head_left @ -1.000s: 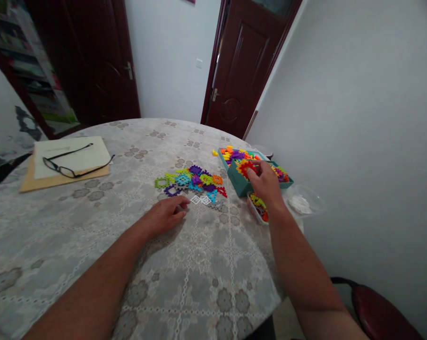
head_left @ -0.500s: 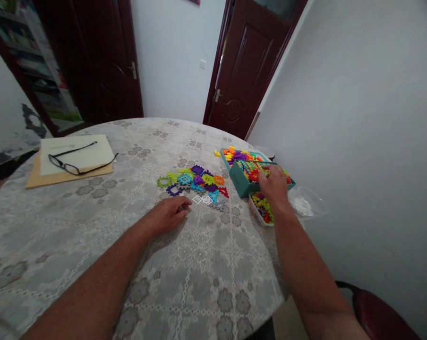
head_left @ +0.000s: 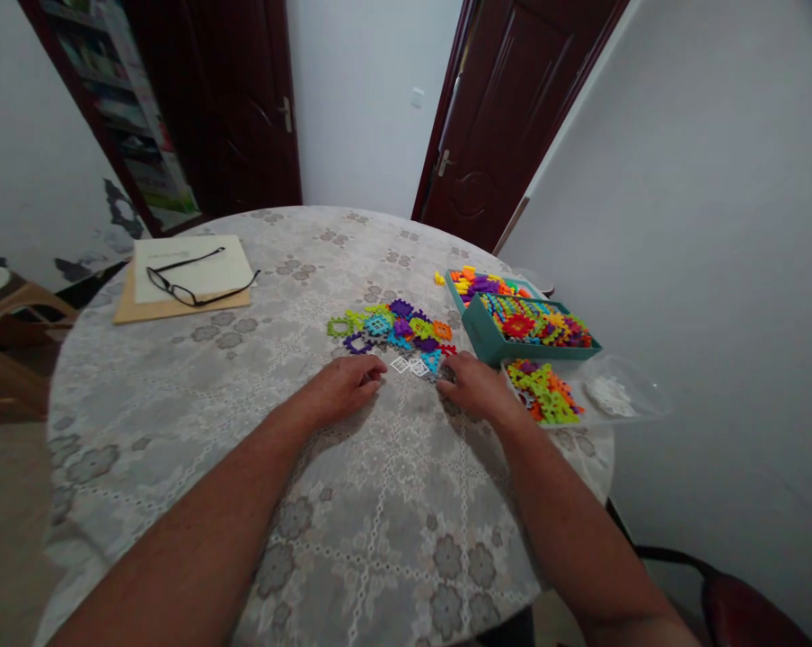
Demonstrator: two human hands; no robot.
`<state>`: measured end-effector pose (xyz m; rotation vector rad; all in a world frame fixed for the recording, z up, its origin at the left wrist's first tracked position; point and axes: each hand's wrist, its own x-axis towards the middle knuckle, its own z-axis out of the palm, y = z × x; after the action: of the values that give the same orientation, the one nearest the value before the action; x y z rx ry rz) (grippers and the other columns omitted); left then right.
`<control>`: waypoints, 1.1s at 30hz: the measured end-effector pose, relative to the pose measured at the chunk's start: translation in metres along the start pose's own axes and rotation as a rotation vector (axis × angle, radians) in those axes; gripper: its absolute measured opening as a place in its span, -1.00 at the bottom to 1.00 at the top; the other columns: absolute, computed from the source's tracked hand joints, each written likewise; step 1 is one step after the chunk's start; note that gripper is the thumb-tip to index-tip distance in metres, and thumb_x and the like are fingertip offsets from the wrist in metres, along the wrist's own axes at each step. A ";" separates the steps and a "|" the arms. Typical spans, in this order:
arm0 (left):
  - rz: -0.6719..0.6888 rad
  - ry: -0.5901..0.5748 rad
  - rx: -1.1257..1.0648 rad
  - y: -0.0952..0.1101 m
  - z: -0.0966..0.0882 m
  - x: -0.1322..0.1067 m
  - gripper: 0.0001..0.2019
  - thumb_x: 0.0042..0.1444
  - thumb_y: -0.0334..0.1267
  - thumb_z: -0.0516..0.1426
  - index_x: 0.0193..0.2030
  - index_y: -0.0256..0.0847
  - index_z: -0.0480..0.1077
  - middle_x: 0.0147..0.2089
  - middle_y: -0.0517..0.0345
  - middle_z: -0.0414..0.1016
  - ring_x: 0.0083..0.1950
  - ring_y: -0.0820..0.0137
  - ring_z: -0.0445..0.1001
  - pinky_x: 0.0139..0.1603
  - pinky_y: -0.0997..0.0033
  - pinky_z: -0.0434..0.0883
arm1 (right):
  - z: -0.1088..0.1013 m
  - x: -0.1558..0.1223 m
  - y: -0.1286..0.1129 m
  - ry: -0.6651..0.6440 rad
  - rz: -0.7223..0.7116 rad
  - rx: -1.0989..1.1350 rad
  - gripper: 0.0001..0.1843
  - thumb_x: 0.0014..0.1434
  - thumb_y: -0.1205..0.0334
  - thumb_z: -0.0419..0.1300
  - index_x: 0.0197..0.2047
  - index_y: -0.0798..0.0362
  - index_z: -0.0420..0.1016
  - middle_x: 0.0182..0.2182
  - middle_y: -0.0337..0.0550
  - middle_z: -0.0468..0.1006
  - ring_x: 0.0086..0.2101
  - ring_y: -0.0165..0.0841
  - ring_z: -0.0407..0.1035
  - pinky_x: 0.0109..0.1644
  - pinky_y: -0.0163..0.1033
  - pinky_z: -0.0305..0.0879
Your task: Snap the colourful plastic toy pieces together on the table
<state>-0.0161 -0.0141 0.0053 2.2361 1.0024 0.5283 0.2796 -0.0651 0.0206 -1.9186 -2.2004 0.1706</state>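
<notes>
A pile of flat, toothed plastic pieces in purple, green, blue, orange and other colours lies on the table ahead of my hands. My left hand rests on the cloth at the near left of the pile. Its fingers are loosely bent, the thumb is apart from them, and nothing shows in it. White open square pieces lie between my two hands. My right hand is at the pile's near right edge, beside a blue triangular piece. Its thumb and fingers are apart, with no held piece visible.
To the right stand a green box of toothed pieces, a tray of bright blocks behind it, and a clear container of pieces in front. A plastic bag lies beside them. Eyeglasses rest on papers at left.
My right hand has moved left from the green box to the near right edge of the pile. My left hand stays beside the pile. The view has shifted.
</notes>
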 end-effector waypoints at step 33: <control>0.085 -0.042 0.117 0.012 0.007 0.001 -0.72 0.41 -0.09 0.03 -0.05 -0.08 0.56 -0.07 -0.02 0.61 -0.05 0.18 0.50 0.06 0.18 0.38 | 0.025 0.000 -0.034 0.211 -0.141 0.462 -0.78 0.42 0.20 0.08 -0.06 0.00 0.55 -0.09 -0.03 0.58 -0.01 -0.19 0.46 0.13 -0.10 0.38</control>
<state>-0.0047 -0.0221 0.0085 2.3923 0.9417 0.4676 0.2410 -0.0682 0.0045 -1.4576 -1.9383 0.3941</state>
